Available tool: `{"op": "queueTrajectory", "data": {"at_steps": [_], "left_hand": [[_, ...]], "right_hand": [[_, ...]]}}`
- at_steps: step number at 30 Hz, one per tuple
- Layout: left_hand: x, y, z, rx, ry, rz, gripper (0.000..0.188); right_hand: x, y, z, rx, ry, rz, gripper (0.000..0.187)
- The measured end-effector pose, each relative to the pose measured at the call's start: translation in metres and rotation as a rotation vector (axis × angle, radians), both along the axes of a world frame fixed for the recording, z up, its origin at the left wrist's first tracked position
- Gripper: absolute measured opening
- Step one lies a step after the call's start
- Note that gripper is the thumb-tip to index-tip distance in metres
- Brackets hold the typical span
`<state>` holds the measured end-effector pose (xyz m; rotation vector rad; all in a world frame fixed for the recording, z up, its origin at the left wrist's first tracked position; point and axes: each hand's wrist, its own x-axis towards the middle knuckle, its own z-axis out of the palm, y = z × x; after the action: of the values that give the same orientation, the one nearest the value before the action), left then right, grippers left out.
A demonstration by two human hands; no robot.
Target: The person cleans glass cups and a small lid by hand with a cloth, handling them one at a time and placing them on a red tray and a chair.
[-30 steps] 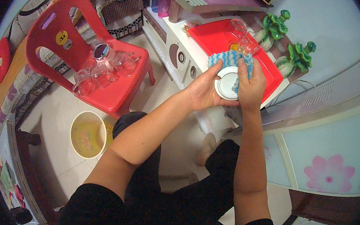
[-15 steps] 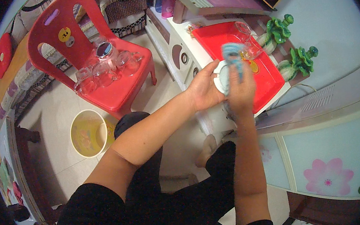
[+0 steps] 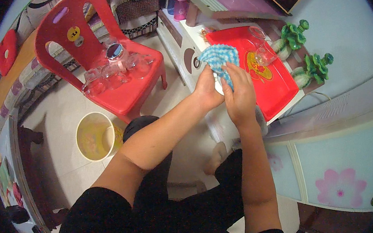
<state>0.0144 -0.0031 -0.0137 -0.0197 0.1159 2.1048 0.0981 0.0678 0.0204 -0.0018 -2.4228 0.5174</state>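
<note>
My left hand (image 3: pixel 208 91) is closed around a white round lid-like piece (image 3: pixel 218 84), mostly hidden by my fingers and the cloth. A blue and white knitted cloth (image 3: pixel 221 55) drapes over this piece, its ruffled edge fanning out above. With its fingers, my right hand (image 3: pixel 241 94) grips the cloth and presses it against the piece. Just beyond, a red tray (image 3: pixel 279 92) with a yellow printed pattern lies on a white cabinet. A clear glass vessel (image 3: pixel 265 57) lies in the tray.
To the left, a red plastic chair (image 3: pixel 127 99) bears several clear glass cups (image 3: pixel 111 74) and a round dark-topped object (image 3: pixel 115 52). A yellowish bin (image 3: pixel 84 146) stands on the floor. Green ceramic ornaments (image 3: pixel 316 69) line the wall side. A pink bottle (image 3: pixel 181 8) stands farther back.
The cloth, bunched and blurred before, now spreads over the white piece and covers more of it. My right hand has moved slightly left and lower. The view has shifted slightly.
</note>
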Motion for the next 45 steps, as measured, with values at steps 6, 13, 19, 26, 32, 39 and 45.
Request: {"op": "queueTrajectory", "data": {"at_steps": [6,13,19,26,32,39,45], "left_hand": [[-0.002,0.001,-0.002,-0.082,0.117,-0.027,0.034],[0.004,0.001,0.012,-0.177,0.026,0.012,0.035],[-0.003,0.006,-0.005,-0.159,0.021,0.05,0.043],[-0.012,0.002,-0.002,-0.064,0.058,0.032,0.063],[-0.013,0.0,-0.012,-0.055,-0.078,0.096,0.069],[-0.016,-0.005,0.007,0.023,-0.041,0.078,0.062],[0.003,-0.007,0.026,-0.133,-0.044,0.036,0.06]], "right_hand": [[0.006,-0.015,-0.004,-0.05,-0.037,0.019,0.031],[0.005,-0.004,0.001,-0.024,0.012,-0.03,0.03],[0.009,0.002,-0.001,-0.102,-0.114,-0.049,0.03],[0.011,-0.005,0.002,-0.482,-0.092,0.115,0.029],[0.007,-0.013,0.003,-0.111,-0.026,0.172,0.031],[0.005,0.011,-0.001,-0.162,-0.022,0.042,0.032],[0.01,0.041,-0.002,-0.224,0.134,-0.147,0.029]]}}
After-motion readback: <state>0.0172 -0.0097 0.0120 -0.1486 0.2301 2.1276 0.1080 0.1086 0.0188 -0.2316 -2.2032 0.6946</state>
